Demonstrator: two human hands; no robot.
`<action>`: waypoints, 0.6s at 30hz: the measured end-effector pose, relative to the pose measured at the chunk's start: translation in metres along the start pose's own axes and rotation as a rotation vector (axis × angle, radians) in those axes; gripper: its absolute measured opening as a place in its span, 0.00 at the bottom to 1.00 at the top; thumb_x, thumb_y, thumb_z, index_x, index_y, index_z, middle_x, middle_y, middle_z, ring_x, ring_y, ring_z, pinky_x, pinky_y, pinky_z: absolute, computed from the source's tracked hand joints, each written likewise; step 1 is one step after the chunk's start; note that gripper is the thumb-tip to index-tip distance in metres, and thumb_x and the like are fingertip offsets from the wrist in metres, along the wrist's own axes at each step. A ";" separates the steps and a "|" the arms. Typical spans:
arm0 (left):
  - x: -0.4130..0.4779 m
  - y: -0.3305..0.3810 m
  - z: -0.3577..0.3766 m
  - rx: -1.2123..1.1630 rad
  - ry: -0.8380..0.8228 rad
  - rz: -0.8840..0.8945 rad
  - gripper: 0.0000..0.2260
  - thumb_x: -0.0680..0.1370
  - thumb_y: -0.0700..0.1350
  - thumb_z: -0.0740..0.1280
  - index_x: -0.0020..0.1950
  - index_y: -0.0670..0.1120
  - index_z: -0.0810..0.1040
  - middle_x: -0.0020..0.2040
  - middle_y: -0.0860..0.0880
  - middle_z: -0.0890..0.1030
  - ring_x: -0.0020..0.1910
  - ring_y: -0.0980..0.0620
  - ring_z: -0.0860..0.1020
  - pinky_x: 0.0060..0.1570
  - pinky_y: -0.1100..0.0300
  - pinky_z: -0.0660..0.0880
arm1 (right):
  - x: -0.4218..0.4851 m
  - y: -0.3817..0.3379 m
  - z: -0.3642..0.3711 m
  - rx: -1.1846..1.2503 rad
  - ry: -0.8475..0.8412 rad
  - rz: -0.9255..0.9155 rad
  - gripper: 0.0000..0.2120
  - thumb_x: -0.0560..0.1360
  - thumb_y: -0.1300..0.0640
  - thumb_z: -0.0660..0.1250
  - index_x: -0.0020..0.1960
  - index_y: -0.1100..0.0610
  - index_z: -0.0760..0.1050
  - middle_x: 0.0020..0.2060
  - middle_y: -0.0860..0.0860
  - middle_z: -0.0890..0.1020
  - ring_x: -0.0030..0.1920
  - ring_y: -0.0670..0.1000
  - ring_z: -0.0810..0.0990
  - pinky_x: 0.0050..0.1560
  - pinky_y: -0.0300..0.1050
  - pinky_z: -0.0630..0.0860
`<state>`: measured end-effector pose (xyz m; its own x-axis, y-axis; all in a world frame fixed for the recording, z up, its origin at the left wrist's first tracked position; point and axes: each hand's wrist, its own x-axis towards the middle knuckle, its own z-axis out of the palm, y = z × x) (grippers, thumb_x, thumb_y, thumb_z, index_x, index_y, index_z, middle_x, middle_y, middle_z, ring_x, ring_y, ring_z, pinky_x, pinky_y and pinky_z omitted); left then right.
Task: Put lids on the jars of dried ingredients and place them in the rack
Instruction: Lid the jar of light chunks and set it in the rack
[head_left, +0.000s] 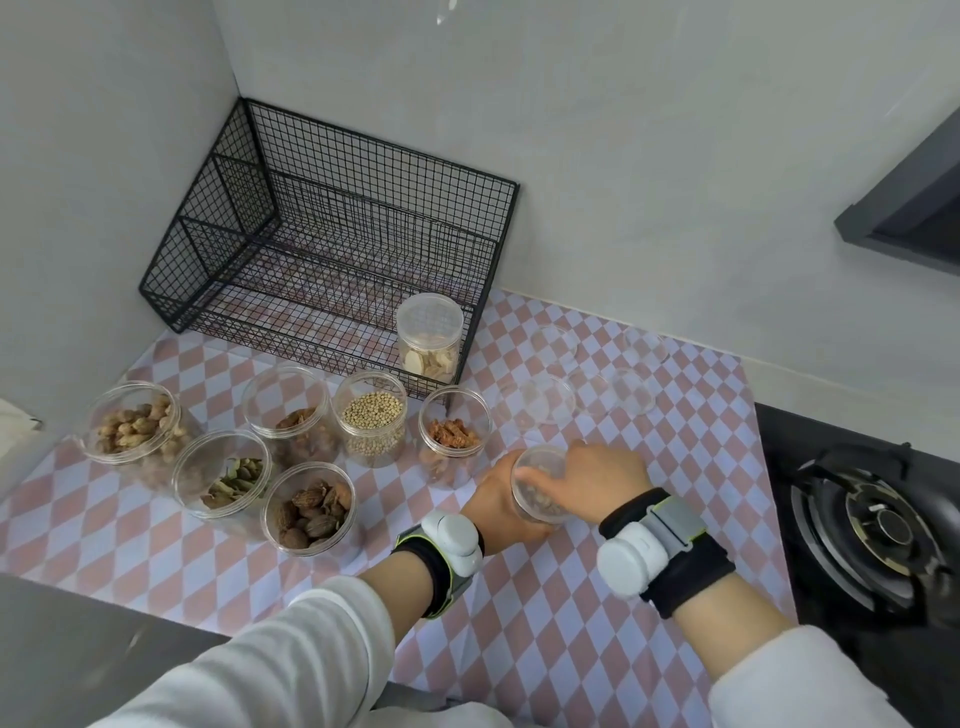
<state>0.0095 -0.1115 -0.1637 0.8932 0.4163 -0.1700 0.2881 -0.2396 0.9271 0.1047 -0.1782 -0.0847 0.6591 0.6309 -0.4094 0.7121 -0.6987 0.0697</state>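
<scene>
Jar (539, 498) in hand (493, 505), short of rack (363, 182)

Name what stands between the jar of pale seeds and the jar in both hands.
In the head view, the open jar of orange-brown pieces stands between the seed jar and the held jar.

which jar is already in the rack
The jar of pale dried slices, lidded, standing in the front right corner of the wire rack. The other jars are all outside it.
</scene>
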 end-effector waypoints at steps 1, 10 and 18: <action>0.002 -0.004 0.001 0.008 -0.009 0.011 0.34 0.60 0.56 0.66 0.61 0.38 0.72 0.58 0.38 0.77 0.59 0.41 0.76 0.60 0.45 0.72 | -0.001 0.003 -0.002 0.061 0.008 -0.026 0.39 0.69 0.28 0.53 0.63 0.59 0.68 0.56 0.55 0.79 0.55 0.55 0.78 0.47 0.46 0.71; 0.007 -0.013 0.005 0.026 0.019 0.058 0.29 0.62 0.57 0.66 0.60 0.44 0.73 0.56 0.43 0.78 0.58 0.46 0.77 0.58 0.45 0.74 | -0.005 0.017 0.006 0.114 0.009 -0.070 0.31 0.76 0.36 0.46 0.67 0.58 0.63 0.56 0.56 0.79 0.55 0.57 0.78 0.50 0.50 0.74; 0.013 -0.023 0.008 0.047 -0.024 0.073 0.33 0.60 0.59 0.67 0.62 0.47 0.71 0.59 0.45 0.75 0.60 0.48 0.75 0.60 0.46 0.72 | -0.005 0.012 0.001 0.189 0.015 -0.049 0.30 0.77 0.38 0.47 0.71 0.56 0.59 0.60 0.57 0.77 0.57 0.57 0.77 0.54 0.51 0.73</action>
<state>0.0169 -0.1078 -0.1896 0.9204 0.3749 -0.1107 0.2368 -0.3095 0.9209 0.1095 -0.1903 -0.0832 0.6293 0.6698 -0.3941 0.6863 -0.7169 -0.1226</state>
